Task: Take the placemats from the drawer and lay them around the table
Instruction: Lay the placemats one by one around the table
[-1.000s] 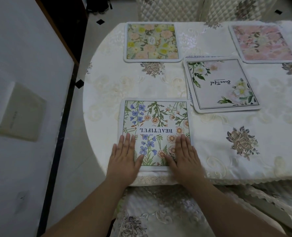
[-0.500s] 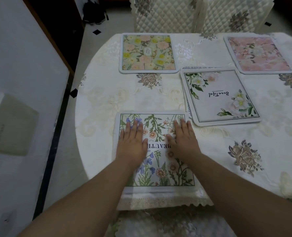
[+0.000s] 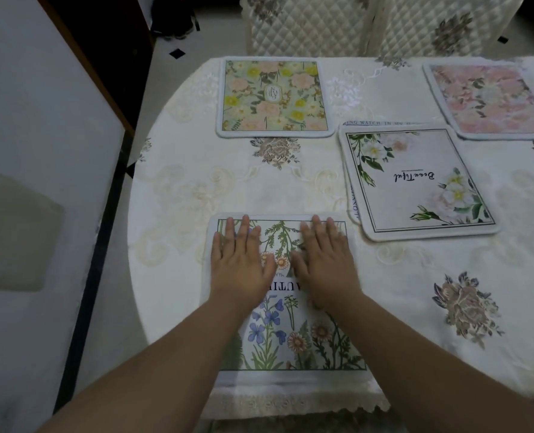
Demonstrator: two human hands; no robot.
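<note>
1. A person's left hand (image 3: 242, 260) and right hand (image 3: 325, 260) press flat, fingers straight and gripping nothing, on the wildflower placemat (image 3: 290, 339) at the table's (image 3: 181, 214) near edge.
2. The white-rose placemat (image 3: 415, 182) apparently tops another; the yellow-floral placemat (image 3: 275, 95) and pink placemat (image 3: 490, 101) lie beyond.

The round counter (image 3: 197, 189) wears a cream embroidered cloth (image 3: 415, 276); on it lie four floral mats (image 3: 274, 98), one stacked on another.
</note>
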